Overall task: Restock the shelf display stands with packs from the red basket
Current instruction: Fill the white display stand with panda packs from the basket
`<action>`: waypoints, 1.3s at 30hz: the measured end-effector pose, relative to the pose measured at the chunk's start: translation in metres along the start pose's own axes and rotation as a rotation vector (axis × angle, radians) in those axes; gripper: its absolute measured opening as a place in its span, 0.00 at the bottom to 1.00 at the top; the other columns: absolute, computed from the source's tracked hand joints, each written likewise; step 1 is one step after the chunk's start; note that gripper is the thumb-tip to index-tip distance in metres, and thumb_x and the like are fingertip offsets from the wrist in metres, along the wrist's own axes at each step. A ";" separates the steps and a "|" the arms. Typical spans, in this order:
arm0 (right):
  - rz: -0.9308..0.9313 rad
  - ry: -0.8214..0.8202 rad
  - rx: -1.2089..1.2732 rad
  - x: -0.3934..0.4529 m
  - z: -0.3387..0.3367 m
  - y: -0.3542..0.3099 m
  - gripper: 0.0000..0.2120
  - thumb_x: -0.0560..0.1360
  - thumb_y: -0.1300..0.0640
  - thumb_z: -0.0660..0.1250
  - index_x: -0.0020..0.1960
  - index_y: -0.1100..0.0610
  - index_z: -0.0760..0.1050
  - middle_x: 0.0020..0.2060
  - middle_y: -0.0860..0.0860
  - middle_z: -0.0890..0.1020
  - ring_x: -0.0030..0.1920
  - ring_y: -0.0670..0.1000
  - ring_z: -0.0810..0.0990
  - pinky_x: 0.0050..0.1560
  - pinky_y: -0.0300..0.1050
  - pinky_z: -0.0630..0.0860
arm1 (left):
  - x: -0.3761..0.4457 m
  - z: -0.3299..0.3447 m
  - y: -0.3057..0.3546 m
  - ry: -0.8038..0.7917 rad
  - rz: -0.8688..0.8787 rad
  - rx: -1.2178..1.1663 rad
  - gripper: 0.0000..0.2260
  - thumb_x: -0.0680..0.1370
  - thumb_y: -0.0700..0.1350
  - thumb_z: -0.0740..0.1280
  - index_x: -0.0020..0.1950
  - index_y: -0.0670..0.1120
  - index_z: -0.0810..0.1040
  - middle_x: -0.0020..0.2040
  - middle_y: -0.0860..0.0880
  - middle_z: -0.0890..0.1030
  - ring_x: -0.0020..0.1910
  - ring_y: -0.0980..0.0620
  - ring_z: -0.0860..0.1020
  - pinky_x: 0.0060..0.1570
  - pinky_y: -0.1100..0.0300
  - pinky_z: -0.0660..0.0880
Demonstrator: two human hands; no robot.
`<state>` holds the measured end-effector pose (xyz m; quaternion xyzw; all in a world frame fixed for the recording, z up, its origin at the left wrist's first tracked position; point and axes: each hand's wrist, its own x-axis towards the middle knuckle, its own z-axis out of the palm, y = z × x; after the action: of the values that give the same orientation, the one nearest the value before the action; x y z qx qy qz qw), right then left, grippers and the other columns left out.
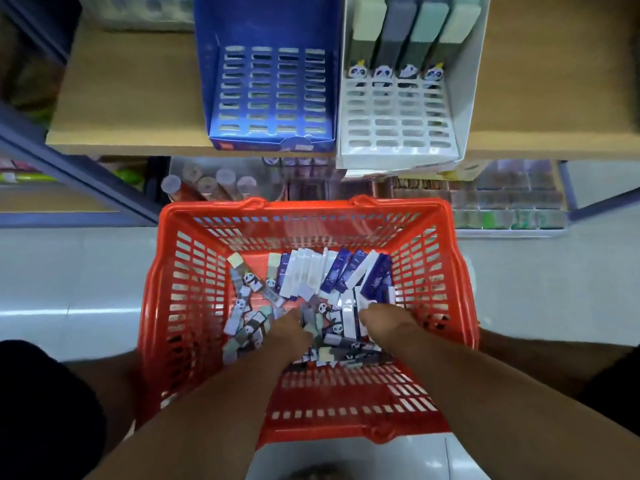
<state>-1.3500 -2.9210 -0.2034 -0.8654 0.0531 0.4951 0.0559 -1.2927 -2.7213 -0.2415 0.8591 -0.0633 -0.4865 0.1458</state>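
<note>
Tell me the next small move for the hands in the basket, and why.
Probably lift a few blue packs with the right hand toward the blue stand: its slots look empty, while the white stand already holds a back row.

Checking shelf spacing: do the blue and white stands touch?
Touching. The head view shows the blue stand side by side against the white stand, no gap visible.

A: From where is the single head camera viewing?

B: It is looking steeply down and forward from above, close over the red basket (pixel 446 271), with the wooden shelf (pixel 131 98) lying beyond it.

A: Is a second view sharing this area?

B: No; one wide-angle view is covering everything.
</note>
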 end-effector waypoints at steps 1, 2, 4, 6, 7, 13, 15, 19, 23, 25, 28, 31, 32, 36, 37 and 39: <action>0.003 -0.007 0.009 0.001 0.001 0.002 0.15 0.80 0.67 0.59 0.64 0.59 0.75 0.61 0.58 0.77 0.61 0.61 0.78 0.59 0.54 0.75 | 0.002 0.006 0.002 0.007 -0.014 -0.042 0.22 0.79 0.47 0.67 0.72 0.44 0.68 0.61 0.40 0.79 0.59 0.40 0.78 0.53 0.55 0.76; 0.006 -0.012 0.014 0.002 0.002 0.002 0.15 0.79 0.68 0.60 0.64 0.59 0.75 0.61 0.58 0.77 0.60 0.61 0.78 0.58 0.54 0.76 | 0.002 0.012 0.005 0.025 -0.024 -0.070 0.21 0.79 0.46 0.68 0.71 0.44 0.69 0.61 0.40 0.79 0.58 0.39 0.79 0.54 0.54 0.77; 0.009 -0.021 0.029 0.003 0.000 0.002 0.17 0.77 0.70 0.61 0.64 0.60 0.75 0.60 0.59 0.78 0.59 0.61 0.78 0.57 0.53 0.76 | 0.004 0.019 0.006 0.075 -0.055 -0.096 0.21 0.78 0.45 0.69 0.70 0.45 0.70 0.62 0.41 0.80 0.60 0.39 0.78 0.56 0.55 0.76; -0.008 -0.013 0.054 0.003 -0.005 0.000 0.18 0.76 0.70 0.63 0.64 0.60 0.76 0.59 0.59 0.78 0.57 0.60 0.79 0.57 0.53 0.78 | 0.004 0.020 0.007 0.090 -0.051 -0.114 0.21 0.78 0.44 0.70 0.70 0.45 0.72 0.62 0.42 0.80 0.61 0.40 0.78 0.57 0.54 0.76; -0.019 -0.005 0.067 0.003 -0.010 -0.001 0.18 0.76 0.70 0.64 0.64 0.60 0.76 0.59 0.60 0.78 0.57 0.61 0.79 0.58 0.53 0.78 | 0.003 0.017 0.009 0.092 -0.045 -0.124 0.19 0.77 0.43 0.70 0.68 0.45 0.74 0.62 0.42 0.80 0.60 0.41 0.78 0.56 0.56 0.76; -0.113 0.109 0.117 -0.021 -0.053 -0.016 0.16 0.79 0.65 0.64 0.65 0.58 0.78 0.62 0.59 0.78 0.60 0.59 0.78 0.60 0.50 0.76 | -0.014 -0.036 0.014 0.138 0.031 -0.145 0.05 0.77 0.48 0.72 0.51 0.49 0.83 0.45 0.49 0.83 0.42 0.51 0.79 0.37 0.64 0.73; -0.171 0.149 0.169 -0.035 -0.073 -0.020 0.17 0.80 0.63 0.65 0.68 0.57 0.76 0.66 0.58 0.77 0.64 0.59 0.76 0.63 0.50 0.74 | -0.024 -0.057 0.016 0.168 0.071 -0.204 0.04 0.76 0.48 0.73 0.47 0.48 0.84 0.42 0.49 0.83 0.40 0.50 0.81 0.39 0.60 0.78; -0.255 0.186 0.218 -0.075 -0.120 -0.027 0.17 0.77 0.57 0.72 0.65 0.54 0.77 0.61 0.53 0.79 0.62 0.55 0.77 0.54 0.43 0.72 | -0.064 -0.101 0.035 0.133 0.228 -0.227 0.07 0.78 0.44 0.73 0.41 0.48 0.77 0.33 0.50 0.79 0.23 0.59 0.71 0.23 0.67 0.66; -0.306 0.272 0.246 -0.136 -0.171 -0.024 0.12 0.74 0.54 0.75 0.54 0.54 0.78 0.44 0.44 0.77 0.47 0.47 0.76 0.44 0.40 0.70 | -0.110 -0.150 0.069 0.145 0.379 -0.061 0.03 0.79 0.45 0.71 0.49 0.48 0.78 0.40 0.48 0.84 0.27 0.54 0.75 0.27 0.64 0.70; -0.314 0.317 0.308 -0.162 -0.193 -0.016 0.08 0.72 0.55 0.77 0.48 0.52 0.80 0.38 0.42 0.80 0.38 0.43 0.77 0.37 0.38 0.70 | -0.129 -0.176 0.082 0.230 0.460 0.018 0.04 0.79 0.44 0.70 0.47 0.51 0.77 0.41 0.49 0.84 0.29 0.55 0.76 0.26 0.65 0.69; -0.333 0.393 0.426 -0.196 -0.224 0.001 0.06 0.72 0.58 0.77 0.45 0.52 0.81 0.41 0.53 0.86 0.36 0.47 0.82 0.41 0.43 0.79 | -0.162 -0.214 0.104 0.297 0.572 0.089 0.03 0.79 0.45 0.70 0.48 0.51 0.77 0.42 0.51 0.83 0.39 0.52 0.80 0.36 0.61 0.75; -0.359 0.480 0.566 -0.227 -0.252 0.020 0.06 0.73 0.61 0.76 0.48 0.57 0.80 0.43 0.61 0.86 0.41 0.58 0.86 0.47 0.54 0.82 | -0.191 -0.245 0.121 0.360 0.664 0.128 0.03 0.79 0.45 0.71 0.49 0.49 0.78 0.42 0.51 0.83 0.39 0.54 0.80 0.41 0.56 0.77; -0.361 0.521 0.612 -0.236 -0.260 0.026 0.07 0.74 0.62 0.76 0.50 0.58 0.79 0.43 0.61 0.86 0.43 0.60 0.86 0.48 0.56 0.82 | -0.199 -0.254 0.126 0.382 0.710 0.138 0.03 0.79 0.45 0.71 0.48 0.50 0.78 0.41 0.52 0.83 0.38 0.55 0.80 0.41 0.55 0.77; -0.320 0.854 0.659 -0.251 -0.276 0.048 0.07 0.74 0.56 0.75 0.49 0.54 0.79 0.41 0.50 0.86 0.40 0.49 0.85 0.45 0.49 0.82 | -0.222 -0.274 0.139 0.458 0.848 0.068 0.05 0.77 0.47 0.73 0.46 0.55 0.79 0.38 0.56 0.84 0.36 0.59 0.82 0.40 0.53 0.80; -0.290 0.961 0.670 -0.247 -0.276 0.052 0.06 0.75 0.55 0.74 0.48 0.52 0.78 0.41 0.48 0.85 0.40 0.46 0.84 0.42 0.47 0.80 | -0.224 -0.274 0.142 0.481 0.868 0.017 0.05 0.77 0.47 0.73 0.47 0.55 0.79 0.39 0.56 0.84 0.38 0.58 0.83 0.42 0.53 0.80; -0.222 1.128 0.744 -0.233 -0.276 0.058 0.05 0.75 0.53 0.73 0.46 0.49 0.77 0.41 0.45 0.84 0.45 0.46 0.82 0.44 0.46 0.78 | -0.222 -0.269 0.146 0.504 0.866 -0.118 0.03 0.78 0.45 0.73 0.47 0.53 0.80 0.39 0.54 0.85 0.39 0.56 0.84 0.41 0.56 0.80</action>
<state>-1.2411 -3.0113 0.1345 -0.9146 0.1516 -0.0911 0.3637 -1.1728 -2.7531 0.1153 0.8351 -0.3491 -0.1615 0.3933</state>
